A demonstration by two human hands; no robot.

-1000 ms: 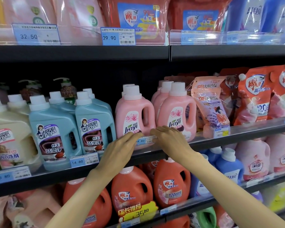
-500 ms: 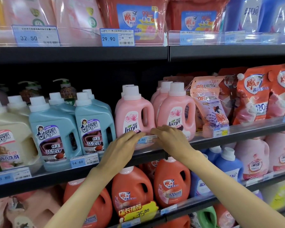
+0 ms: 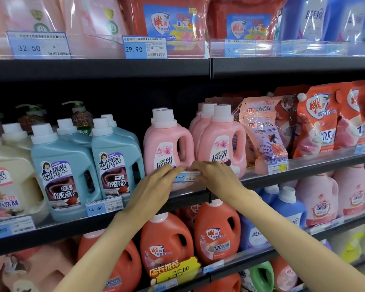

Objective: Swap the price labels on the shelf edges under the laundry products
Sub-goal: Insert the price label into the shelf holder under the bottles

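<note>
Under pink bottles: both hands on one label

Left hand [image 3: 156, 186] and right hand [image 3: 217, 178] pinch opposite ends of price label [image 3: 184, 177] in shelf edge strip [image 3: 303, 165], fingers curled, likely to slide it out evenly
</note>
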